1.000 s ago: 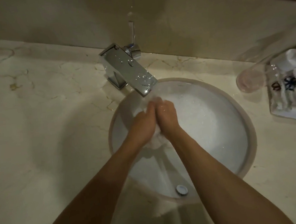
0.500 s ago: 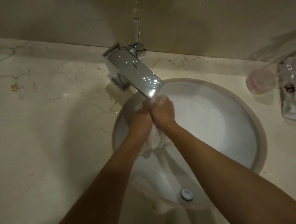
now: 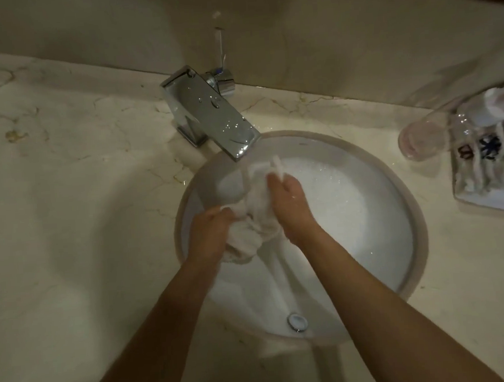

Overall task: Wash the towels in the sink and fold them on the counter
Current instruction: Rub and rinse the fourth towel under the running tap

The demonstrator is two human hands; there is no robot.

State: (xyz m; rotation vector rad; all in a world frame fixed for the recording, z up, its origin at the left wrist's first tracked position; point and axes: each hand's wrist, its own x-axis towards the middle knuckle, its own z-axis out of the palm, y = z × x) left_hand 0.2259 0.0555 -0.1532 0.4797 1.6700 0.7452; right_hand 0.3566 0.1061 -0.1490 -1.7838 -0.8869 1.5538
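The sink (image 3: 411, 272) is set into the desk (image 3: 75, 203), with the tap (image 3: 209, 116) on the desk at its far left edge, spout reaching over the bowl. Inside the bowl, below the spout, a towel (image 3: 252, 217) sits between the left hand (image 3: 210, 232) and the right hand (image 3: 290, 206), and the drain (image 3: 297, 322) lies at the near side. To the right of the sink a glass (image 3: 420, 140) stands on the desk, with a tray (image 3: 484, 198) of folded towels (image 3: 487, 156) just right of it.
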